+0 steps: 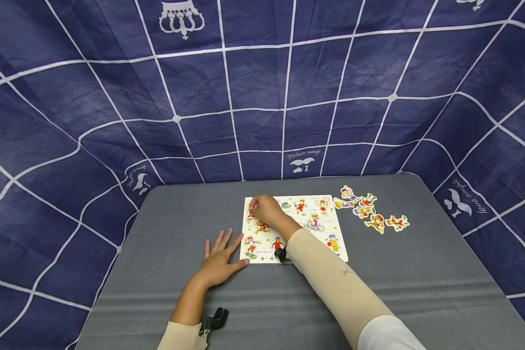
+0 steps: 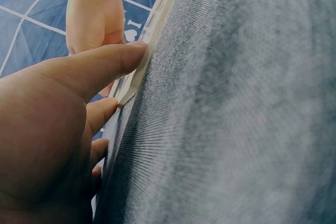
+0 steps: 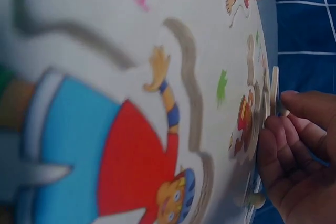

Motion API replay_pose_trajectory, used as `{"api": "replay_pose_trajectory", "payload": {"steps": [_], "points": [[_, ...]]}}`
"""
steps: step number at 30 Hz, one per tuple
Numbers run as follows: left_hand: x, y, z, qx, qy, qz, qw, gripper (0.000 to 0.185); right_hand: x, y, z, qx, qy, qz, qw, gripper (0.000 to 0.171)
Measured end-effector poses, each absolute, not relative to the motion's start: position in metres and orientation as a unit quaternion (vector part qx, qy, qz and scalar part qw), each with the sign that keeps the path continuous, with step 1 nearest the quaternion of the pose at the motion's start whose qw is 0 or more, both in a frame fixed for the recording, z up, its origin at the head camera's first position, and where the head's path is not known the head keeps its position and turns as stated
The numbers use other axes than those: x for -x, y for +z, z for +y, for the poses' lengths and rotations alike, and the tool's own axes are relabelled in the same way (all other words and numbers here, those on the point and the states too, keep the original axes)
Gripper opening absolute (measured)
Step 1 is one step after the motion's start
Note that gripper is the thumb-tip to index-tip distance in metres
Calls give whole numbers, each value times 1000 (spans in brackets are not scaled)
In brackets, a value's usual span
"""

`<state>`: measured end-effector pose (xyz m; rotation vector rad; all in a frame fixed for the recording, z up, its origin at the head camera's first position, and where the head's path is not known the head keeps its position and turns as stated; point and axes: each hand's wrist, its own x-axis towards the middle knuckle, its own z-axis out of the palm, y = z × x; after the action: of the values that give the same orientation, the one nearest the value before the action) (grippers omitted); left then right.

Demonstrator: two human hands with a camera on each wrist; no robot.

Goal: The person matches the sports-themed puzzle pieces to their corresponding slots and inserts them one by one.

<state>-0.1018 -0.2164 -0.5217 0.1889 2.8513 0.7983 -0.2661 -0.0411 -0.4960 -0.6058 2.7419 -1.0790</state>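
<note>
A white wooden puzzle board (image 1: 335, 224) with printed sports figures and cut-out recesses lies flat on the grey table. At its upper left, my right hand (image 1: 268, 210) pinches a small puzzle piece (image 3: 274, 90) by its knob between thumb and fingers. In the right wrist view the piece stands on edge, right at the board's surface. My left hand (image 1: 218, 262) rests with spread fingers on the table to the left, its thumb and index fingertip at the board's left edge. The left wrist view shows that thumb (image 2: 113, 59) against the board's side.
Several loose figure pieces (image 1: 376, 223) lie in a loose cluster right of the board, one (image 1: 397, 222) a little apart. A blue cloth with white lines (image 1: 262, 87) hangs behind and at both sides of the grey table (image 1: 179, 218).
</note>
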Motion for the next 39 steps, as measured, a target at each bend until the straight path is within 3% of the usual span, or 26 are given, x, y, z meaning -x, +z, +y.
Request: {"api": "replay_pose_trajectory", "payload": {"steps": [39], "points": [[101, -519, -215, -63, 266, 958, 87, 80, 268, -500, -53, 189, -312, 930, 53, 6]]}}
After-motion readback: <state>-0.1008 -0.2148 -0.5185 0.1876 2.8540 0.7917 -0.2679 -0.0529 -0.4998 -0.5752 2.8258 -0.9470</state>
